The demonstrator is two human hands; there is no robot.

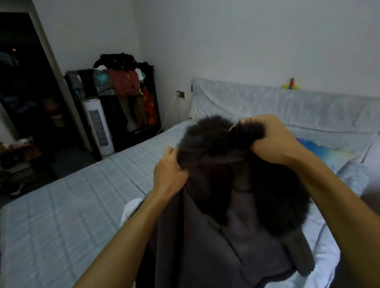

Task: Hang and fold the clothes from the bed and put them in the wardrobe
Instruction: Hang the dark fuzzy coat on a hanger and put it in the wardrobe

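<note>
Hands: two — left hand (167, 170) and right hand (271, 139), both above the bed (62, 217)
Coats: one, dark coat (218, 235), over the bed
Pillows: one (322, 152), on the bed
Tower fans: one (98, 126) — beyond the bed
Clothes racks: one (127, 99), beyond the bed

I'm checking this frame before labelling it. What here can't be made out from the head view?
- Hanger: none visible; the coat and its fur collar would hide one.
- Fingertips of left hand and right hand: buried in fur.
- Coat hem: cut off by the bottom edge.
- Room beyond the doorway: too dark.
</note>
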